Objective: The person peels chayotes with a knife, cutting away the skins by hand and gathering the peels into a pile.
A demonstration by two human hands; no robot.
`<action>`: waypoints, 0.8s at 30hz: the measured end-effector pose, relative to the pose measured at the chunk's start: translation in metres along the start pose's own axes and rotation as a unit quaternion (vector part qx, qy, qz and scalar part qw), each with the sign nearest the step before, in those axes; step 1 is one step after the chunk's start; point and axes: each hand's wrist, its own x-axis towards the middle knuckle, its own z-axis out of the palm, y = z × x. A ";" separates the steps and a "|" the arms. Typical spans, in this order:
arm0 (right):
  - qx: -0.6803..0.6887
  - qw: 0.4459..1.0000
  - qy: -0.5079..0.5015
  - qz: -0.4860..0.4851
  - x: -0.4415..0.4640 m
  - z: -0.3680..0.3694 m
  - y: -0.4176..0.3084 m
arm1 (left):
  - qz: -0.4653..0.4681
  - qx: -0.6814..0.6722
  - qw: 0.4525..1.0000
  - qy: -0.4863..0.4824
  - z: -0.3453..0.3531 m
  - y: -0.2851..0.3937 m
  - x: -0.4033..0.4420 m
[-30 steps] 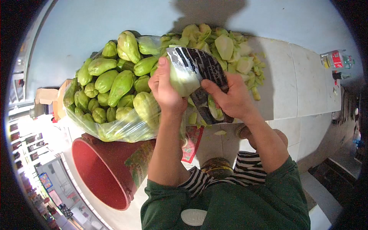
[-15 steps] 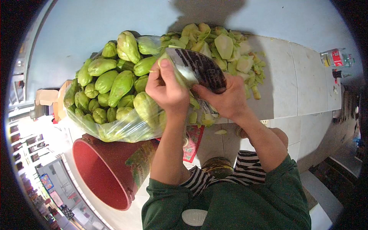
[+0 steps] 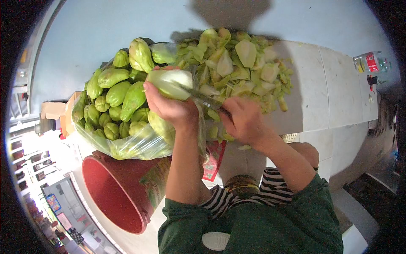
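Note:
A pale, peeled chayote (image 3: 167,81) rests in my left hand (image 3: 175,111), the fingers curled round it from below and behind. My right hand (image 3: 245,120) grips the handle end of a knife (image 3: 202,98), whose dark blade is seen nearly edge-on. Its tip meets the right side of the chayote; whether it cuts in, I cannot tell. Just left of my left hand, a clear plastic bag (image 3: 122,149) holds many unpeeled green chayotes (image 3: 134,99). Behind and to the right of the knife lies a heap of green peelings (image 3: 237,78).
Below the bag a large red bucket (image 3: 112,190) lies tipped on its side. The pale tiled ledge (image 3: 342,93) runs right, toward a plastic bottle (image 3: 372,63) with a red label. A cardboard box (image 3: 67,114) stands left of the bag. A wall rises behind the ledge.
The knife has turned from broadside to nearly edge-on and dropped lower, uncovering the chayote's pale flesh. My left hand has shifted left and tilted the chayote; my right hand has moved slightly down.

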 end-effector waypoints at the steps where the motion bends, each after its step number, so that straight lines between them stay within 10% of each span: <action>1: -0.003 0.999 -0.040 -0.007 -0.001 -0.002 -0.004 | -0.008 -0.014 1.000 -0.010 -0.001 0.000 0.001; 24: -0.012 0.995 -0.083 -0.048 -0.013 0.002 -0.021 | 0.077 -0.078 0.994 -0.021 0.001 0.002 -0.003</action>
